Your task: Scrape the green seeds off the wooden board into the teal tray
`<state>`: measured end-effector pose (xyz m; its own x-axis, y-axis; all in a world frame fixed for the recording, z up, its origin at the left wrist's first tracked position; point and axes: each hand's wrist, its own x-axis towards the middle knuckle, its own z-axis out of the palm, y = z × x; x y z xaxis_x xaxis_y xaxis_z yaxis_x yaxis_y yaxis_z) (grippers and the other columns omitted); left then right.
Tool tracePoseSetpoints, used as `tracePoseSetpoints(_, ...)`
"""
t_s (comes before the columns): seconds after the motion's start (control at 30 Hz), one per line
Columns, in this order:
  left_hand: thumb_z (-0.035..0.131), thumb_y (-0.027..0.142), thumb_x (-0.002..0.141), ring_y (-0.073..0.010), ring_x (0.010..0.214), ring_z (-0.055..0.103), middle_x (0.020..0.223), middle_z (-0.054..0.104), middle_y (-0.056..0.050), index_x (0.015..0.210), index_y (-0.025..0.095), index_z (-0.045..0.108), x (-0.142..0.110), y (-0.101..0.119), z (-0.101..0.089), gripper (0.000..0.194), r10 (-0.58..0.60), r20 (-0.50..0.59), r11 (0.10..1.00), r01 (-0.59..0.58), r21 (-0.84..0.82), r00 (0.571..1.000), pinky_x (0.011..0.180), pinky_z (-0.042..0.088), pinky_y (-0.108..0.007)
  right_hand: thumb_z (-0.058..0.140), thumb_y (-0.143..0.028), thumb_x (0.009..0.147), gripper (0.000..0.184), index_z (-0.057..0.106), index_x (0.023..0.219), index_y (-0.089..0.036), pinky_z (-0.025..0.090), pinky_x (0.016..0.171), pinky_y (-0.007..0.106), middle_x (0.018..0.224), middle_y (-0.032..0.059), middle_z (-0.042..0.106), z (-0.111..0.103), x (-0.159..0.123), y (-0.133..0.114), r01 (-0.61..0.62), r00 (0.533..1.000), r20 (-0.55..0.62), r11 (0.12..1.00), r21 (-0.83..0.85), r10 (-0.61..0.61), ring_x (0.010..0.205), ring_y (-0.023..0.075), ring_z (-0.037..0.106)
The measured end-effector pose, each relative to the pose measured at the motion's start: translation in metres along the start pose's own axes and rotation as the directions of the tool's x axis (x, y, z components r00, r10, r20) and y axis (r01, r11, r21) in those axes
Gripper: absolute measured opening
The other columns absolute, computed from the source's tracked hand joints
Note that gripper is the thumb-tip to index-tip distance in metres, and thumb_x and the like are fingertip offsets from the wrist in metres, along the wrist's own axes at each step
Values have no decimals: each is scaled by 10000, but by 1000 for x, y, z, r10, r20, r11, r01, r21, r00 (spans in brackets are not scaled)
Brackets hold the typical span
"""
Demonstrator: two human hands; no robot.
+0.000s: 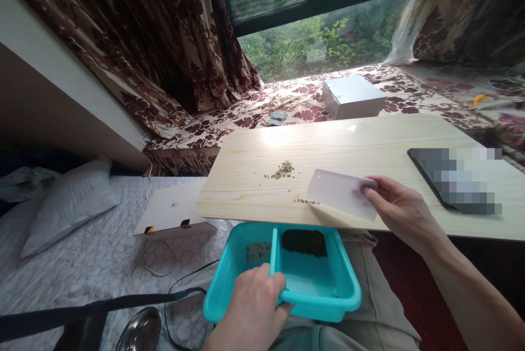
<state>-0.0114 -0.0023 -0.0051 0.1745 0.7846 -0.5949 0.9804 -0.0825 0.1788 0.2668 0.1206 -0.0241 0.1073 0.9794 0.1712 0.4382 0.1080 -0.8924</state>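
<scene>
My right hand (394, 206) pinches the right end of a thin whitish plastic sheet (338, 192), tilted over the wooden tabletop (241, 159). Beside the sheet's left edge lies a short line of small greenish-brown grains (307, 202). A loose pile of the same grains (284, 169) sits farther back. Below the table's front edge, my left hand (258, 307) is wrapped around the near rim of a turquoise two-compartment tub (348, 285). Dark green grains (304, 243) fill the back of its right compartment. A pale patch with dark specks (258, 251) shows in the left one.
A tablet-like dark device (435, 181), partly pixelated, rests at the table's right. Behind the table a white box (355, 94) stands on the floral window seat. Leftward on the bed are a flat white box (172, 206), a pillow (69, 203), cables and a metal bowl (141, 329).
</scene>
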Motion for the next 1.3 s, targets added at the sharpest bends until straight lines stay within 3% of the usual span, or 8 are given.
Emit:
tracePoseSetpoints(0.27,685,293,957,-279,1057,680,1079,722,-59,999,223,733,0,-2,3,94,-1,-2,1000,1,5,1000,853,492,-340,661,-508,795,308,729,894,-225,549,595,296,794,48,764,2,-1,-3,13,998,61,1000,-22,-11,708,212,705)
tracePoseSetpoints(0.77,669,302,959,-271,1039,680,1063,723,-54,980,228,724,0,-4,7,95,11,-25,1000,-11,11,1000,840,492,-333,652,-431,799,249,733,885,-212,519,590,283,779,42,754,8,2,-8,37,997,67,999,3,-37,690,191,671)
tracePoseSetpoints(1.3,674,282,949,-269,1017,681,1040,720,-51,955,225,725,-1,-5,7,77,0,-37,1000,0,0,999,809,479,-326,639,-486,814,281,711,861,-218,498,582,293,755,39,710,17,7,-12,47,996,70,999,9,-47,670,186,635)
